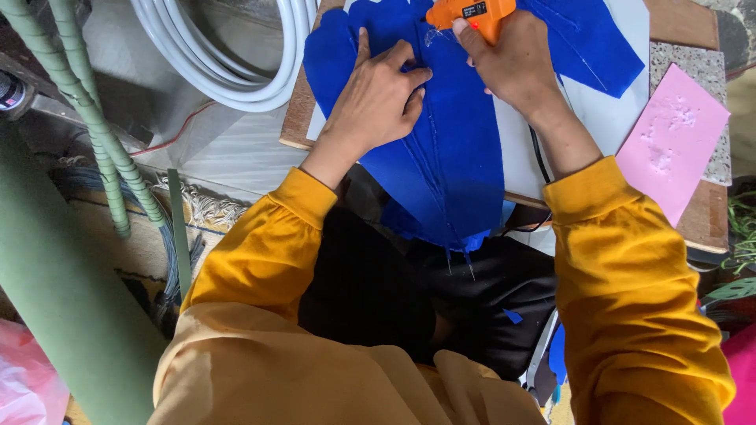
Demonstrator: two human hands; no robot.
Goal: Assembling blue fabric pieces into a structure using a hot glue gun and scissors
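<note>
A large blue felt piece (461,157) with glued seams lies on a white sheet over a wooden board (298,118) and hangs off its near edge. My left hand (378,98) presses flat on the felt beside a seam, fingers bent. My right hand (512,59) grips an orange glue gun (472,12) at the top, its tip over the felt. A black cord (539,161) runs from the gun along my right wrist. Both arms wear mustard-yellow sleeves.
A pink sheet (673,138) lies on a speckled slab at the right. White coiled hose (236,71) sits at the top left. Green wrapped tubes (94,118) and a thick green roll (55,299) stand at the left. A second blue felt piece (591,47) lies top right.
</note>
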